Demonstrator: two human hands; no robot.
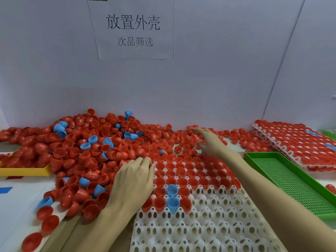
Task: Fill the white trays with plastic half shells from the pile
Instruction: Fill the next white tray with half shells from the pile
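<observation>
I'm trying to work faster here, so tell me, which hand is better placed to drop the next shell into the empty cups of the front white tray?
Probably the left hand. It rests at the edge of the pile, right beside the white tray and its empty cups. The right hand is stretched out to the far shells beyond the tray.

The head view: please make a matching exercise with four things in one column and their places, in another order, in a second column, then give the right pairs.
Things:
1. green perforated tray
2. yellow tray
3. paper sign
4. two blue half shells

Places:
A. on the back wall
B. seated in the front white tray
C. at the left edge, under the pile
D. right of the front white tray

Pairs: 1-D, 2-C, 3-A, 4-B
</observation>
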